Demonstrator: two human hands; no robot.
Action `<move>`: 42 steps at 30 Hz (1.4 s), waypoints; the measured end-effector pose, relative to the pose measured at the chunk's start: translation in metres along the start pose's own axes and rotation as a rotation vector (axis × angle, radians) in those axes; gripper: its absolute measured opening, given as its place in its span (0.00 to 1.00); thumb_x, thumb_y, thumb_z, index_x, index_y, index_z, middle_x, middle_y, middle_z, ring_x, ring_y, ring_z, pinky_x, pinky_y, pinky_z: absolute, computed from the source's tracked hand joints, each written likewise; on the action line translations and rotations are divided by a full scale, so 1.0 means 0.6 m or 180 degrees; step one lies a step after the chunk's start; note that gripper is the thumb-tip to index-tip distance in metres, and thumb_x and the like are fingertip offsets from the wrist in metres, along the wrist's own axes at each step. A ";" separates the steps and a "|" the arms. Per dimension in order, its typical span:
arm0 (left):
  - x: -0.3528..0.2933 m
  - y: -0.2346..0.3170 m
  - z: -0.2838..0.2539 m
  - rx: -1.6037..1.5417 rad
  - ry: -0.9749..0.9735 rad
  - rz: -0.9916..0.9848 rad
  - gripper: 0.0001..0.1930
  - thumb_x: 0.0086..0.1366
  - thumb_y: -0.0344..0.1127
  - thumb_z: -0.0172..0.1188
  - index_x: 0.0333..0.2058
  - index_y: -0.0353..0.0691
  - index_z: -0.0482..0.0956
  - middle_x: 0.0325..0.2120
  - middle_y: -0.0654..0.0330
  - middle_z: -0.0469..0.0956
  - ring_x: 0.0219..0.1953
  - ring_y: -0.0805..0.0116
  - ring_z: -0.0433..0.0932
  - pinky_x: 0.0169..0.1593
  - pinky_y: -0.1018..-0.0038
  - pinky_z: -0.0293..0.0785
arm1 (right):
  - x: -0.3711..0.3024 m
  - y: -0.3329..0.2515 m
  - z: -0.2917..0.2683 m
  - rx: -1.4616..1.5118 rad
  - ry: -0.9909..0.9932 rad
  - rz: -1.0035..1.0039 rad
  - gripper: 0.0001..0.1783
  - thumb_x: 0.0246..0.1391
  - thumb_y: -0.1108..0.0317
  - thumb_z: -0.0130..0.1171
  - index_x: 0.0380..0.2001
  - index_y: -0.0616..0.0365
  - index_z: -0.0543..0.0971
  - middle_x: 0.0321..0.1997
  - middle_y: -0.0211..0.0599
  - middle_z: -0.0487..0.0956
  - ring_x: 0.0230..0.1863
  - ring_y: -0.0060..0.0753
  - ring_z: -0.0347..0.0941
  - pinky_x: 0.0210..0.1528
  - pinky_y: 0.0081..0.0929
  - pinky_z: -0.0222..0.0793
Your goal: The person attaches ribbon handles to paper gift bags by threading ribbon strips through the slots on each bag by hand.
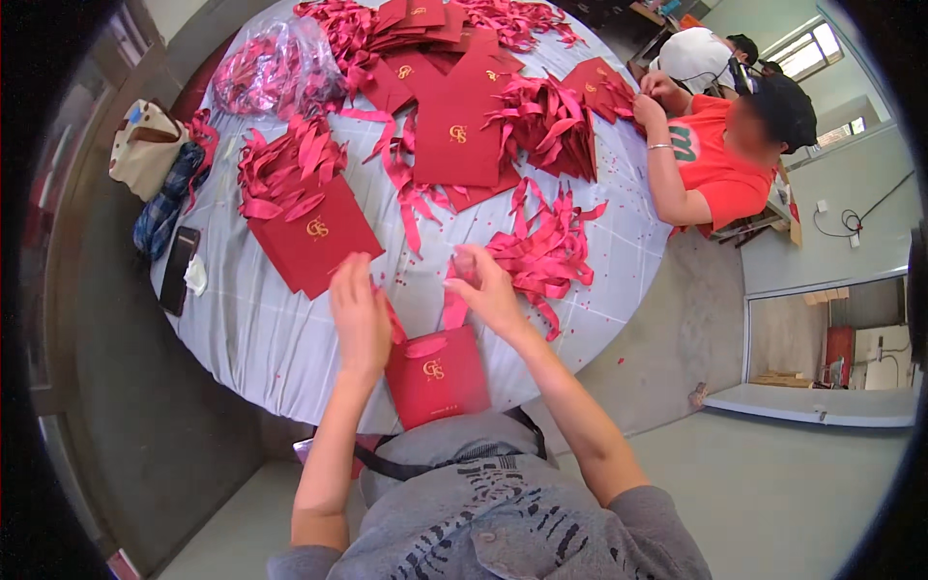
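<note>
A small dark red paper bag (438,382) with a gold emblem lies at the table's near edge, right in front of my body. Red ribbon rises from its top on both sides. My left hand (360,314) is closed along the left ribbon, fingers held together and thumb hidden. On the other side, my right hand (491,298) has the right ribbon (455,302) between thumb and fingers. A loose heap of pink-red ribbons (549,246) lies just beyond my right hand. Beyond my left hand rests a stack of ribboned red bags (317,232).
More red bags (458,126) and ribbons cover the far half of the round, cloth-covered table (251,338). A clear plastic bag of ribbons (275,68), a phone (178,271) and a beige pouch (147,150) lie leftward. A person in a red shirt (710,159) works at the right edge.
</note>
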State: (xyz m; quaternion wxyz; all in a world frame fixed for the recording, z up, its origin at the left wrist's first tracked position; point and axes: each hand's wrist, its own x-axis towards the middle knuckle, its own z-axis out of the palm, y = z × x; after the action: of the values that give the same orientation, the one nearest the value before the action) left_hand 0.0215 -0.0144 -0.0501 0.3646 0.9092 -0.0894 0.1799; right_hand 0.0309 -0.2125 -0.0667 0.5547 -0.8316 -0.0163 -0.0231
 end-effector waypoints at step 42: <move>-0.156 0.005 0.021 -0.0759 -0.1942 0.2089 0.15 0.55 0.38 0.57 0.39 0.35 0.75 0.44 0.53 0.73 0.55 0.54 0.66 0.63 0.58 0.54 | -0.114 -0.014 0.047 -0.1867 -0.1200 -0.0881 0.06 0.47 0.74 0.54 0.30 0.60 0.69 0.31 0.44 0.68 0.35 0.50 0.67 0.36 0.41 0.64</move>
State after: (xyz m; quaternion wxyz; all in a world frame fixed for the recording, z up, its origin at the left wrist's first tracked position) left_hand -0.0621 -0.0222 -0.0936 0.3474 0.7960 -0.4957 -0.0015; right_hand -0.0373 -0.1832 -0.0739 0.2718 -0.9347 -0.2231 0.0520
